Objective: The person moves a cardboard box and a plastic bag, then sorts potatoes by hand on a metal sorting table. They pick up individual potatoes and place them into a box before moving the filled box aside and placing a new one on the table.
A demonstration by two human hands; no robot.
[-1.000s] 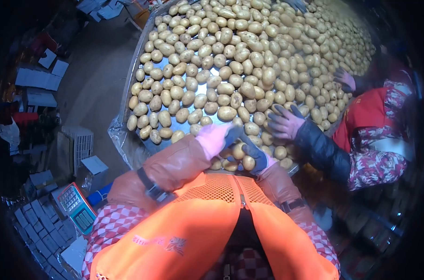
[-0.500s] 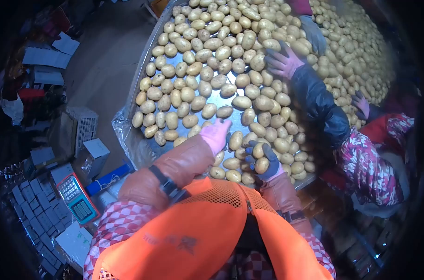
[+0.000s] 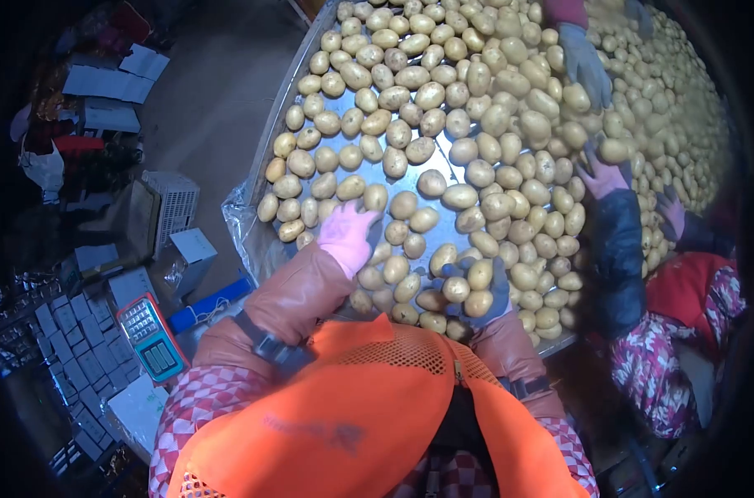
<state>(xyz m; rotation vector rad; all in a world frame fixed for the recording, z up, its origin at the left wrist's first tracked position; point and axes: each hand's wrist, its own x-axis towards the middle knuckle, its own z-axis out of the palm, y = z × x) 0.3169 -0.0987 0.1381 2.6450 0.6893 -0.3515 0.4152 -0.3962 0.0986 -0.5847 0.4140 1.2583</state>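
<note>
A third potato (image 3: 478,305) now appears to be cradled with two others in the right hand (image 3: 500,289), its grip partly closed around them near the table's close edge, so little room seems to be left in that palm. The left hand (image 3: 346,236) has been moved away from the bare metal onto loose potatoes spread across the table (image 3: 448,231); whether anything is held beneath its bent fingers cannot be told.

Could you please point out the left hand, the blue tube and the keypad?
Left hand (image 3: 346,236): head view, back of hand.
Blue tube (image 3: 219,300): head view, side.
Keypad (image 3: 138,320): head view, its keys.
</note>
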